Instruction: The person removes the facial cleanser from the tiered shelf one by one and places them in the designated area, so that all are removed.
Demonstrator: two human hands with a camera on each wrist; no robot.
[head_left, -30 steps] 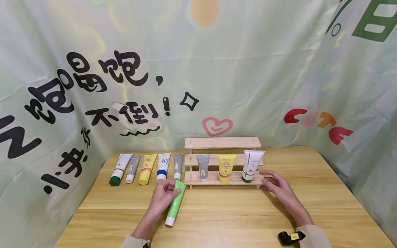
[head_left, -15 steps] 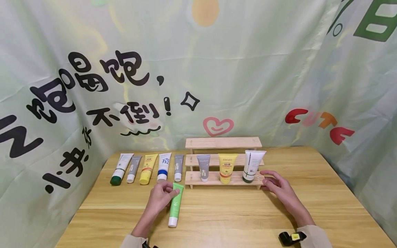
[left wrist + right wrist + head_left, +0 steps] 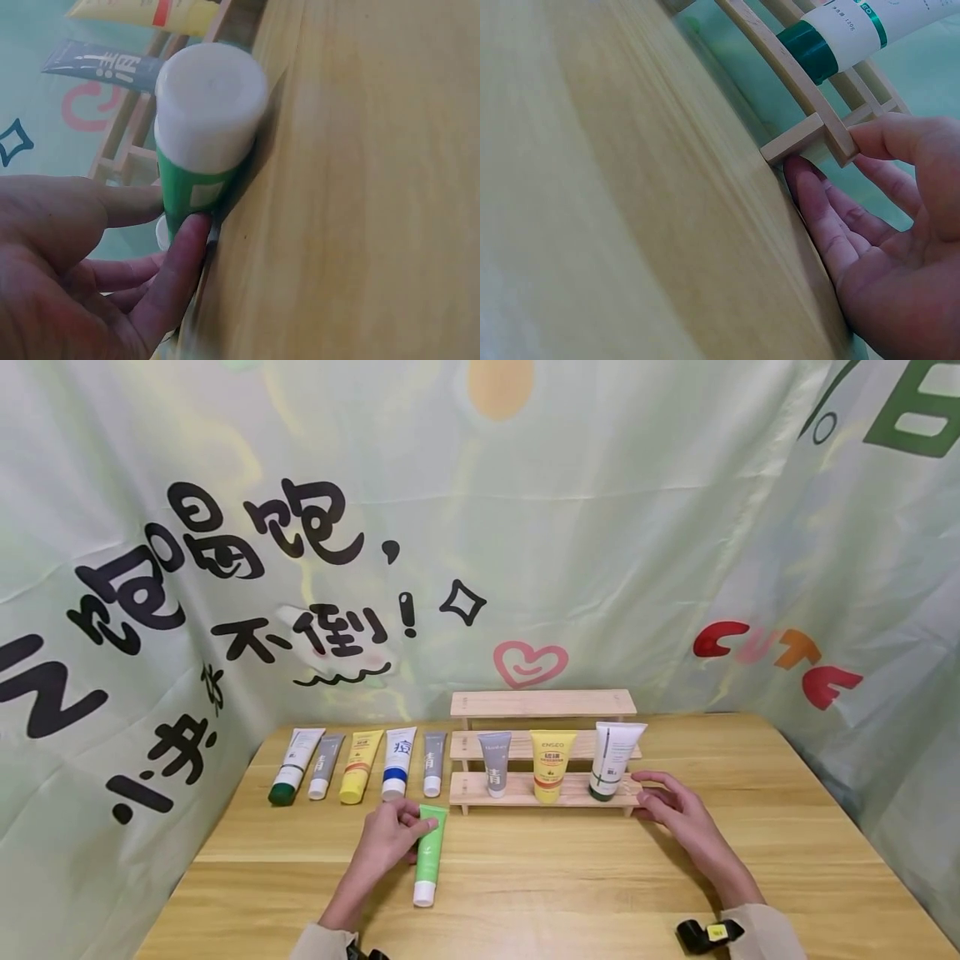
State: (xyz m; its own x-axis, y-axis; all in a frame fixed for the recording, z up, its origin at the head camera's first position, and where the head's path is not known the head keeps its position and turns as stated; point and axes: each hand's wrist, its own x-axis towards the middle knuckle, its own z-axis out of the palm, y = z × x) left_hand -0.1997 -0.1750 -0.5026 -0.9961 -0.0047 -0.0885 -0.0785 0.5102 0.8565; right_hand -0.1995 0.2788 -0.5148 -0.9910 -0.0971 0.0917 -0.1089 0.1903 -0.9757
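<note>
My left hand [image 3: 385, 839] grips a green squeeze tube [image 3: 430, 860] by its flat end, its white cap pointing toward me. Seen from the left wrist, the tube's white cap [image 3: 211, 97] is close to the camera, with thumb and fingers pinching the green body behind it. On the right, my right hand [image 3: 682, 814] pinches the end of the lowest shelf of a three-step wooden rack [image 3: 543, 703], with fingertips at the shelf end and leg [image 3: 799, 139]. Along that shelf stand a grey tube [image 3: 495, 764], a yellow tube [image 3: 552, 764] and a white tube with a green cap [image 3: 617, 760].
Left of the rack, several tubes lie in a row: white with a green cap [image 3: 296, 766], grey [image 3: 325, 767], yellow [image 3: 360, 767], white and blue [image 3: 398, 762], grey [image 3: 432, 764]. A printed curtain [image 3: 600, 543] hangs behind the wooden table [image 3: 570, 877].
The green tube has swung from a slant to nearly straight, its cap shifting slightly right, and its flat end has dropped clear of the rack. My right hand stays at the rack's end.
</note>
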